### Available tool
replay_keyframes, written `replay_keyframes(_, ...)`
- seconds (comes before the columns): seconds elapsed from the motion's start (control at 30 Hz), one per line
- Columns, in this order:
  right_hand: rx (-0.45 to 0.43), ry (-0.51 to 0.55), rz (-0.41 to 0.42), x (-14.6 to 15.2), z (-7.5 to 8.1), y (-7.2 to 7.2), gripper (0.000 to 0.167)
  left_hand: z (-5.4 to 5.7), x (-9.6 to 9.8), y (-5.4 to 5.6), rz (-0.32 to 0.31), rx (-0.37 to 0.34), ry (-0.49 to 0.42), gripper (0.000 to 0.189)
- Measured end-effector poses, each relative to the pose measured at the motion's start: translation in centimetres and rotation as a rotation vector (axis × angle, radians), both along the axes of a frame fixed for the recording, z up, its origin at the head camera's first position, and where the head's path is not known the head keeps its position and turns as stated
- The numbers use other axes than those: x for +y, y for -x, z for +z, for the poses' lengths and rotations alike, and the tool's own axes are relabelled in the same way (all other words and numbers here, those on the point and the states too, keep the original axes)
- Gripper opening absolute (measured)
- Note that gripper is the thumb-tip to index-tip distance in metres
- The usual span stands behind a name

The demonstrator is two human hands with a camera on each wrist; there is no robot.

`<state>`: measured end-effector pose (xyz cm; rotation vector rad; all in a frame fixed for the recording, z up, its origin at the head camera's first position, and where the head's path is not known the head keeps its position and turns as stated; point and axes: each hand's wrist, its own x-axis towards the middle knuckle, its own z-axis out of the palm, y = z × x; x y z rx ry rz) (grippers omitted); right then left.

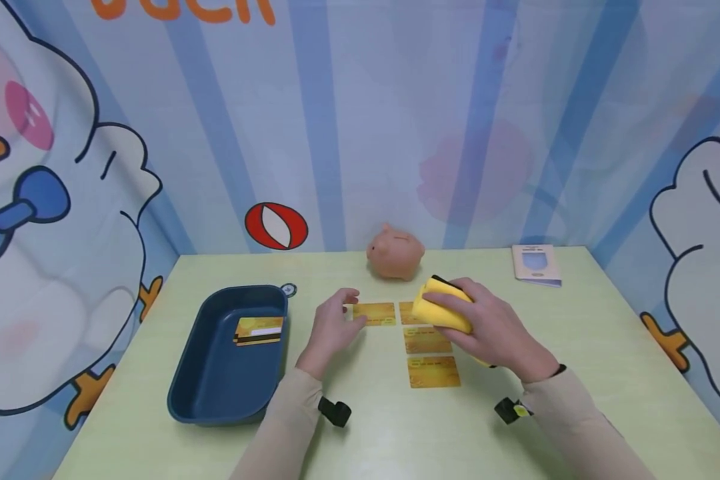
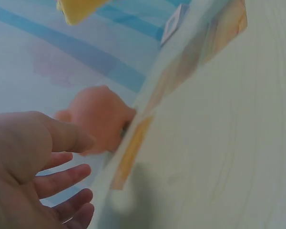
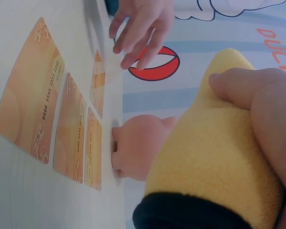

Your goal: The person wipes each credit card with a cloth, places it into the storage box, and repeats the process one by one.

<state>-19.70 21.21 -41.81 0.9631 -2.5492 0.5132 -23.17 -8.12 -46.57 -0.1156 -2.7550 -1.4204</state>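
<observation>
Tray [image 1: 228, 380] at left, one card [image 1: 258, 331] inside — piggy bank [image 1: 396, 255] behind four cards [image 1: 434, 372] — booklet [image 1: 535, 262] rear right.

The right hand [image 1: 497, 328] grips a yellow cloth [image 3: 207, 152], soft, bunched and dark-edged, raised above the table [image 1: 396, 433]. Three gold cards [image 1: 434, 372] lie flat in a column running from near to far, numbers upward, narrow gaps between them; the farthest is partly hidden by the cloth in the head view. Left of that one lies a fourth card [image 1: 375, 313], flat, with the left hand [image 1: 335, 328] just beside it. Another card [image 1: 257, 325], dark stripe upward, lies in the blue tray [image 1: 228, 387] on the left.
</observation>
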Motion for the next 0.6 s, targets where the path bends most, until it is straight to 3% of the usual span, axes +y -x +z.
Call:
replay_keyframes(0.17,-0.007,0.0,0.0,0.1,0.1,0.0,0.054,-1.1,-0.2,1.2,0.02,-0.014,0.026,0.059)
replay_keyframes(0.37,-0.005,-0.005,-0.011,0.1,0.2,0.1,0.056,-1.8,0.0,1.9,-0.004,-0.064,0.069,0.073)
replay_keyframes(0.6,-0.027,0.002,-0.009,0.1,0.1,0.0,0.055,-2.4,0.4,2.3,0.003,-0.07,0.159,0.071)
